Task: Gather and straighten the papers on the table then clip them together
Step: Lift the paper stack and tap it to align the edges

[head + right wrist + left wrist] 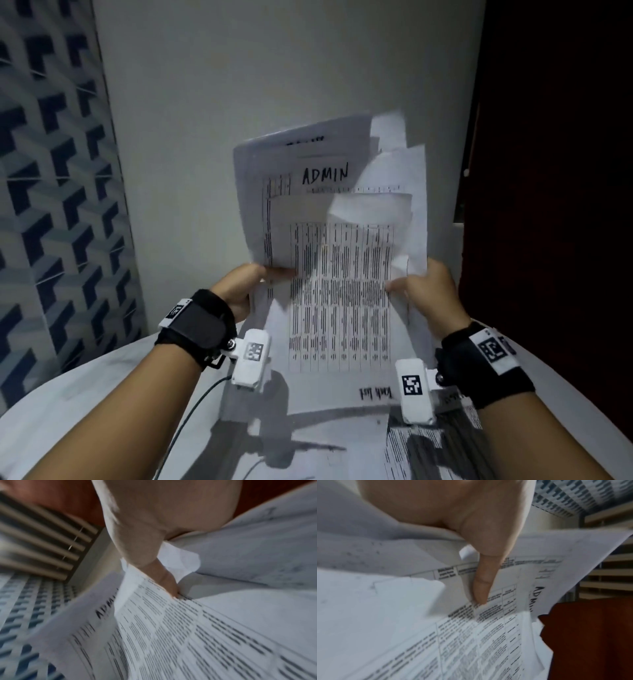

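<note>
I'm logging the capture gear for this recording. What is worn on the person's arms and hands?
Forearms and hands are bare, with no sleeves or gloves. The left hand and right hand each have a wide black wrist strap bearing a white square-code tag. A small white camera box with its own code tag is bracketed to each strap; a thin dark cable trails from the left one.

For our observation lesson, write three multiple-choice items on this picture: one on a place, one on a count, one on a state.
1. Where is the bundle of white printed papers?
A. flat on the table
B. held up at both side edges
C. on the floor

2. How many hands hold it?
A. none
B. one
C. two

3. How do the sheets lie?
A. squared and clipped
B. uneven, unclipped
C. rolled up

Answers: 1 B, left hand and right hand lift it; 2 C, both thumbs press on it; 3 B, top edges staggered, no clip in view.
</note>
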